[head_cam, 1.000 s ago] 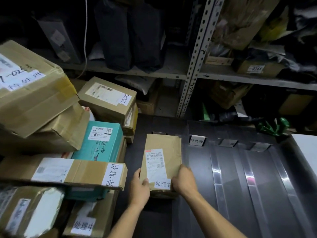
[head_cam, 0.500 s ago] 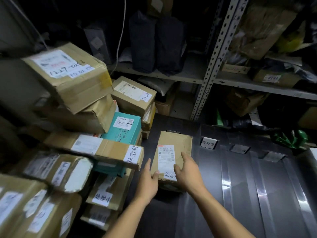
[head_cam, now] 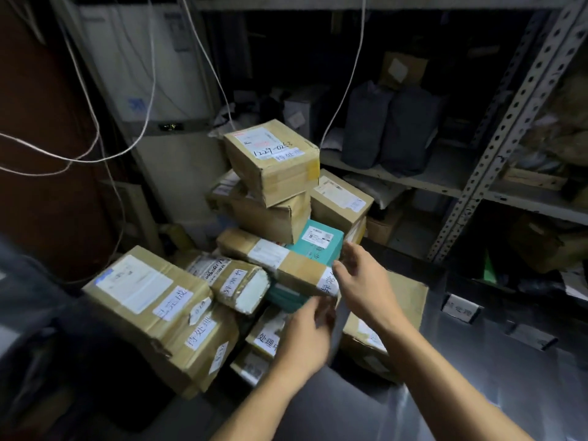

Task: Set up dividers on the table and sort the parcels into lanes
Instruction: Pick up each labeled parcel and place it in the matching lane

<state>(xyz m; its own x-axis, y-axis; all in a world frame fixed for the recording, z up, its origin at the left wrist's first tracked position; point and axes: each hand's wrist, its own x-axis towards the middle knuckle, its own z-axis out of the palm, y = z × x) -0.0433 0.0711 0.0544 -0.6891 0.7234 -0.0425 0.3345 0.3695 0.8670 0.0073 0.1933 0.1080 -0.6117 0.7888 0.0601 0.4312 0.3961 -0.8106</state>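
A heap of cardboard parcels fills the left of the dark table [head_cam: 477,377]. A long flat parcel [head_cam: 273,259] with a white label at its near end lies across the heap. My right hand [head_cam: 359,281] is open at that near end, fingers spread beside a teal box [head_cam: 318,240]. My left hand [head_cam: 310,329] is open just below the end, blurred. The brown parcel [head_cam: 404,300] I handled before lies flat on the table behind my right forearm. Small label tags [head_cam: 459,308] stand along the table's far side.
A taped box [head_cam: 270,160] tops the heap, tilted. A large box [head_cam: 149,300] lies at the near left. Metal shelving [head_cam: 496,128] with dark bags stands behind. White cables [head_cam: 95,154] hang at the left.
Both hands have left the brown parcel on the table and moved left to the long flat parcel's end. The view has swung left and up.
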